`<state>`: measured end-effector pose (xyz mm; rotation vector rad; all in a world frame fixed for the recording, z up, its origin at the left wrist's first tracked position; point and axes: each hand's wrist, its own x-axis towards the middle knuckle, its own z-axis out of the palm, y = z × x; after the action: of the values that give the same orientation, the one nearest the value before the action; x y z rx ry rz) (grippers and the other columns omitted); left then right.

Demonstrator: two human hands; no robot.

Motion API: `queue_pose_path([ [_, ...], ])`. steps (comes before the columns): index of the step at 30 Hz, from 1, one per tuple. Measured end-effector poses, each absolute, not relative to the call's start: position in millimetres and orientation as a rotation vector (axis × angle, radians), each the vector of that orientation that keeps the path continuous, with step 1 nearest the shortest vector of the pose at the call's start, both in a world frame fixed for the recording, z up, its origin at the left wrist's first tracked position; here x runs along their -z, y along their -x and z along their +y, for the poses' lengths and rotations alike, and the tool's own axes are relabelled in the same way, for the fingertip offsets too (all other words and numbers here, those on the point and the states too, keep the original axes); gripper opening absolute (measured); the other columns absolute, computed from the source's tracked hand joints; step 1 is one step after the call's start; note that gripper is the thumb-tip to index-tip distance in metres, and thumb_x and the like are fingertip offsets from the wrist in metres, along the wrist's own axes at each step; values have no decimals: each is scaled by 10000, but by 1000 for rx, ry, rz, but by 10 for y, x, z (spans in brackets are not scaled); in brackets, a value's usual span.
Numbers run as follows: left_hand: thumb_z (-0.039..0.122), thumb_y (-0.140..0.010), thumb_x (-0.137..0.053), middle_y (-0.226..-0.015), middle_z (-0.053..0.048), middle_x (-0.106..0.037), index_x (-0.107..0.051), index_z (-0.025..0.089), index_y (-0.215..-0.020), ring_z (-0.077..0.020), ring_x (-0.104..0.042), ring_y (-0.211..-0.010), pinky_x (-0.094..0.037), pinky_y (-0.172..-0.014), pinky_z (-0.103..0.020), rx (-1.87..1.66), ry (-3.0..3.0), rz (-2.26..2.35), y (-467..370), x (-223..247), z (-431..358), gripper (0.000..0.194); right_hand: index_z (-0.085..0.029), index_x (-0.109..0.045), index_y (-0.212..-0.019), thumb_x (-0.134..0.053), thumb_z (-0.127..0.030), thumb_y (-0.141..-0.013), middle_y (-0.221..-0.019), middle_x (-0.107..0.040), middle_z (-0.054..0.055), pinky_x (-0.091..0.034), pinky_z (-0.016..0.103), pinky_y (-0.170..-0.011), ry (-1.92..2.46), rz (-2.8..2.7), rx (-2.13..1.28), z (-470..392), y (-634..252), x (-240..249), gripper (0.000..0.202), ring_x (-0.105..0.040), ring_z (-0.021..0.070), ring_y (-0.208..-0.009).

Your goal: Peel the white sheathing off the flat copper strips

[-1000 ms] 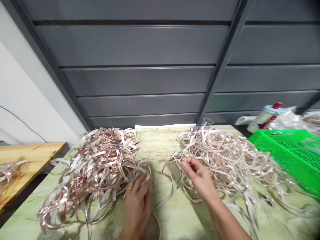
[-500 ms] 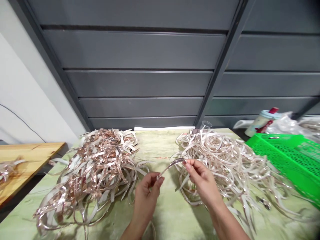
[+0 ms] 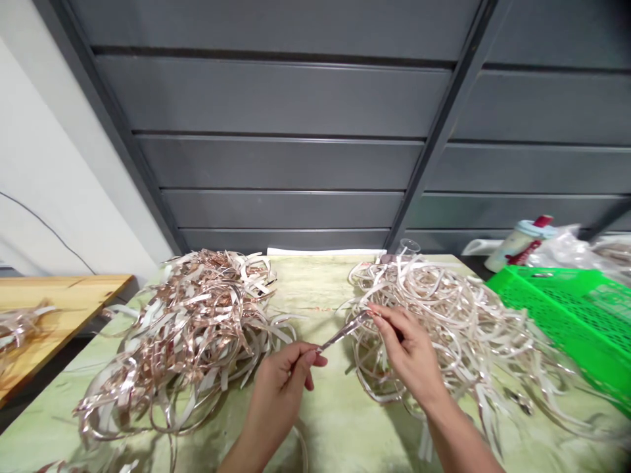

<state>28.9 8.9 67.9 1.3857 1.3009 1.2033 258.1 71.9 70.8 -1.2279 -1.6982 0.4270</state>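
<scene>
A thin shiny metallic strip point(image 3: 344, 333) stretches between my two hands above the middle of the table. My left hand point(image 3: 288, 378) pinches its lower left end between thumb and fingers. The upper right end is pinched by my right hand point(image 3: 405, 345), beside the right-hand heap. To the left lies a big tangled heap of rose-gold and white strips point(image 3: 197, 328). On the right spreads another heap, of paler strips point(image 3: 434, 302) curled into loops.
A green plastic crate point(image 3: 566, 309) stands at the right, with a lidded cup point(image 3: 517, 246) and clear plastic bags point(image 3: 566, 243) behind it. A small clear cup point(image 3: 407, 247) is at the table's back edge. At left is a wooden table point(image 3: 64, 295).
The strip was bowed upward and is now pulled nearly straight. My left hand has turned and its fingers have closed further over the strip's end. The view has shifted slightly.
</scene>
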Motion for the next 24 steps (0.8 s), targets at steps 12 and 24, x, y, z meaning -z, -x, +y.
queue_pose_path([
  [12,416,-917,-538,-766,-69,-722,-679,143,-819,-82,-475,-507,-383,-543,-226,-1134,-1284,1075,-206,-807,99,322,-232,-724,-883,-470,-320,-960,-901,-707,68,-484,371,-768,1332,-2086,-555,656,-2591,-832,280,-637,252,-844],
  [24,419,-874,-610,-601,-46,-666,-667,133,-751,-60,-420,-432,-293,-445,-194,-1083,-1101,802,-299,-818,99,317,-251,-630,-1243,-708,-331,-821,-1086,-692,84,-513,369,-839,923,-2095,-1143,344,-2303,-847,437,-643,248,-957],
])
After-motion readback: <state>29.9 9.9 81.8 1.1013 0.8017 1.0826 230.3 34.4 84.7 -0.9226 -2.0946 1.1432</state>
